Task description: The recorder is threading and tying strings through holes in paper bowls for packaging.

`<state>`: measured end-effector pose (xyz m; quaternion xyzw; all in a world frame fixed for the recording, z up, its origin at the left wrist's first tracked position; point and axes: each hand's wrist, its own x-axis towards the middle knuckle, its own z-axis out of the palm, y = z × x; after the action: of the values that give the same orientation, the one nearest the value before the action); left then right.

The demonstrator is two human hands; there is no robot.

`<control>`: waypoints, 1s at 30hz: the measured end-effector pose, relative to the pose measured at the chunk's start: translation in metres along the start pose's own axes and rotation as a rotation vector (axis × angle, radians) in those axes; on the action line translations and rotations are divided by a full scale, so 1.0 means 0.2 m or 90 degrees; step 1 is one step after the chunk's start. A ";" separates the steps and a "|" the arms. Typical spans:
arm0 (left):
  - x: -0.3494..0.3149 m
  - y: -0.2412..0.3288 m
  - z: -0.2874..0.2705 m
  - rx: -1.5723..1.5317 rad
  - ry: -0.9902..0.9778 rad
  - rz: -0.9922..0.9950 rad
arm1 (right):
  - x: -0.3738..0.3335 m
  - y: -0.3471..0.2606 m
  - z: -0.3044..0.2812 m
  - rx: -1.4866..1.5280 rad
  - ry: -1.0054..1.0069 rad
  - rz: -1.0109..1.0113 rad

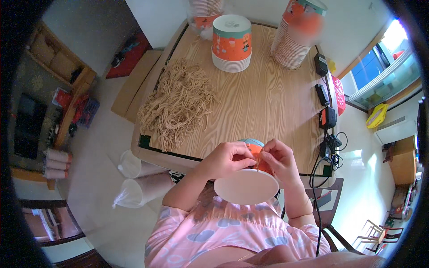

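Note:
A paper bucket with an orange and teal printed side [253, 147] is held at the near edge of the table, its wide white round end [246, 187] turned toward me. My left hand [230, 158] is closed at the bucket's far left, thumb and fingers pinched together. Opposite it, my right hand [280, 161] pinches a thin tan cord [258, 161] against the bucket's side. The cord runs between the fingertips of both hands; its ends are hidden. Left of my hands lies a loose heap of similar tan cords [181, 102].
Upside-down nested paper buckets [232, 49] stand at the back middle. A leaning stack [292, 44] is at the back right, another stack [206, 11] at the back left. Black adapters [327, 118] and tangled cables [330, 149] line the right edge. Plastic-wrapped stacks [145, 192] lie on the floor.

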<state>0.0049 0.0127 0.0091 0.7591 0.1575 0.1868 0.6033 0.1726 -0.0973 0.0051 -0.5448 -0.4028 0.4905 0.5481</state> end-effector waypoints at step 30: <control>-0.14 0.09 0.15 0.411 0.122 0.214 | -0.01 0.03 -0.01 -0.222 -0.023 -0.154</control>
<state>-0.0047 -0.0292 0.0176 0.9045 0.1373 0.2944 0.2762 0.1734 -0.1011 -0.0016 -0.5699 -0.5539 0.3537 0.4933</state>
